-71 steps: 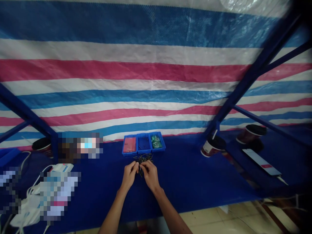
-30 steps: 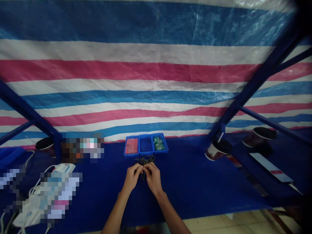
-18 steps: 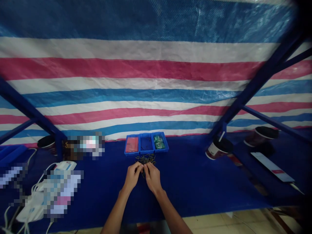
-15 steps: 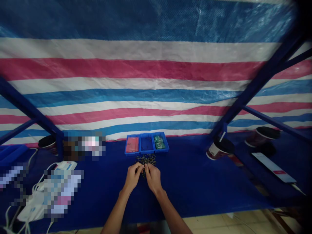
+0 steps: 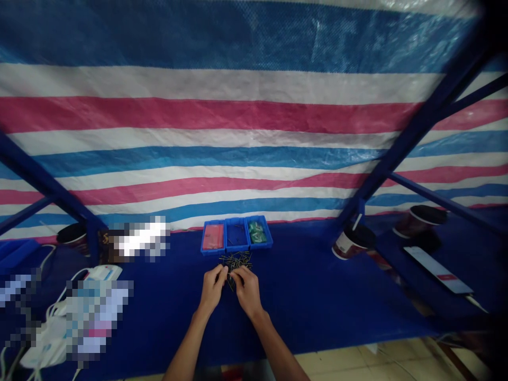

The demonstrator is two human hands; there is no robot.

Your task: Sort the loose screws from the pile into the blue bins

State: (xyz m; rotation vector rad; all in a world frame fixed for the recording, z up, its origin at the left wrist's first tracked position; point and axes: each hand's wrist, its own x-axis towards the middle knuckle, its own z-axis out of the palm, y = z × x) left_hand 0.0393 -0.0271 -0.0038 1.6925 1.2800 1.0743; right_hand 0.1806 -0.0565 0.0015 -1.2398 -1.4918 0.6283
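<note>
Both my hands meet at the middle of the blue-covered table, just below a loose pile of small dark pins [image 5: 236,260]. My left hand [image 5: 213,289] and my right hand [image 5: 246,291] are curled, fingertips close together. A thin dark piece shows between them, and it seems held by both, though the fingers partly hide it. Behind the pile stand three joined blue trays: one with a pink packet [image 5: 212,237], one with a few dark pins [image 5: 236,234], and one with green items [image 5: 257,232].
Blue metal frame bars [image 5: 413,137] slant up both sides before a striped tarpaulin [image 5: 254,116]. Lidded paper cups [image 5: 353,242] and a phone [image 5: 438,270] lie to the right. White cables and blurred objects [image 5: 95,317] lie to the left.
The whole view has swung slightly and levelled. My hands stay together at the front of the pile, with only small shifts of the fingers.
</note>
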